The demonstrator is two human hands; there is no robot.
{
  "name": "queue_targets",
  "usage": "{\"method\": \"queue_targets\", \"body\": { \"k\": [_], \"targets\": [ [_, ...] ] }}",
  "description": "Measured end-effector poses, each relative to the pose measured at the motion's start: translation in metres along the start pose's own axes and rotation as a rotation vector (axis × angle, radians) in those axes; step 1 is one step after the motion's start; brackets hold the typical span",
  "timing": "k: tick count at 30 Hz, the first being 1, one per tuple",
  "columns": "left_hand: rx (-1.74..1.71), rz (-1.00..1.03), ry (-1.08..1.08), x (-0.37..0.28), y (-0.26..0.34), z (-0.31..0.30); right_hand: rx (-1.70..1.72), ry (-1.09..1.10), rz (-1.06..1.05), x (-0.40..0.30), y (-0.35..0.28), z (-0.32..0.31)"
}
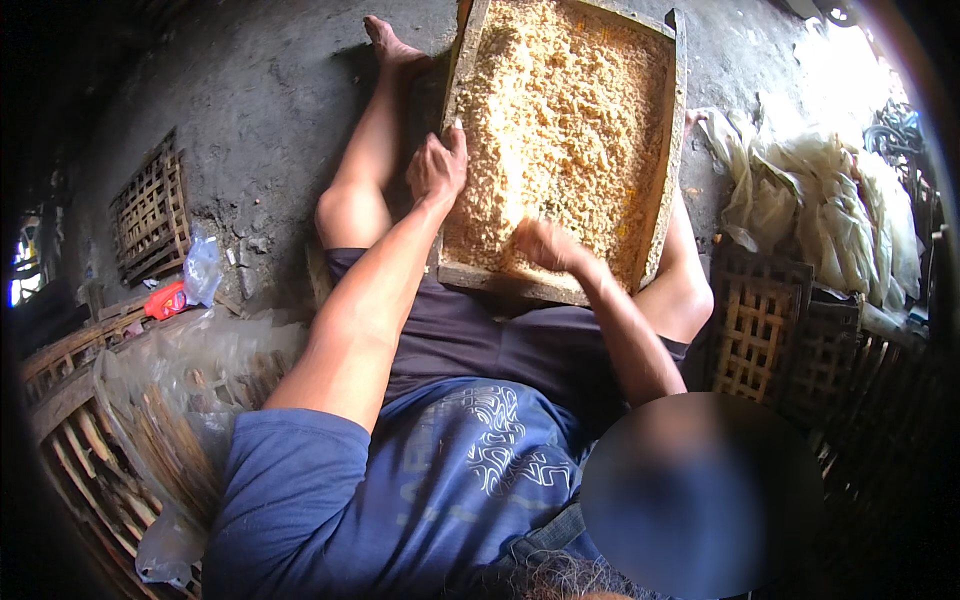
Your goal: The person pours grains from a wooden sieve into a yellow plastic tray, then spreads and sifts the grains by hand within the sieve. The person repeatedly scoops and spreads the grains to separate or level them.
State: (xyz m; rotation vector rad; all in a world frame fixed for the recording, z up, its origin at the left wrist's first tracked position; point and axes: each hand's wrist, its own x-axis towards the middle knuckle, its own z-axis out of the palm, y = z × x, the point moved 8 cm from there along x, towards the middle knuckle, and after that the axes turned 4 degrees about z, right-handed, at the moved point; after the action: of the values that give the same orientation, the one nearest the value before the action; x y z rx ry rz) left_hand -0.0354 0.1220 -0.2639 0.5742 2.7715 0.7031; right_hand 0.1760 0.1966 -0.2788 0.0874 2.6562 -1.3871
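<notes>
A shallow wooden tray (pixel 658 225) rests across my legs, filled with a loose layer of pale yellow, bean-like grains (pixel 577 112). My left hand (pixel 439 166) grips the tray's left side, with the thumb lying along the rim. Low in the tray, near its front edge, my right hand (pixel 547 244) touches the grains. Motion blurs that hand, and its fingertips are hard to make out, so whether it holds any grains cannot be told. Bright light falls on the left part of the layer.
Plastic sheets (pixel 825 202) hang in a bunch at right, above woven bamboo panels (pixel 754 330). Another woven panel (pixel 154 210) lies on the dark floor (pixel 262 97) at left. Nearby are a red packet (pixel 166 301) and a slatted bamboo rack (pixel 97 457) partly under clear plastic.
</notes>
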Motion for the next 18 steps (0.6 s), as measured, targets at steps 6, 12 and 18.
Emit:
{"method": "queue_targets", "body": {
  "k": [6,12,18],
  "targets": [
    [-0.018,0.025,0.0,0.003,0.005,0.006,-0.469,0.805,0.081,-0.005,0.044,-0.123],
    [-0.03,-0.019,0.028,0.0,-0.003,0.004,0.196,-0.163,0.123,-0.018,-0.021,-0.007],
    [-0.017,-0.009,-0.025,0.003,0.003,0.003,-0.241,0.439,0.36,0.031,0.04,-0.101]
  ]
}}
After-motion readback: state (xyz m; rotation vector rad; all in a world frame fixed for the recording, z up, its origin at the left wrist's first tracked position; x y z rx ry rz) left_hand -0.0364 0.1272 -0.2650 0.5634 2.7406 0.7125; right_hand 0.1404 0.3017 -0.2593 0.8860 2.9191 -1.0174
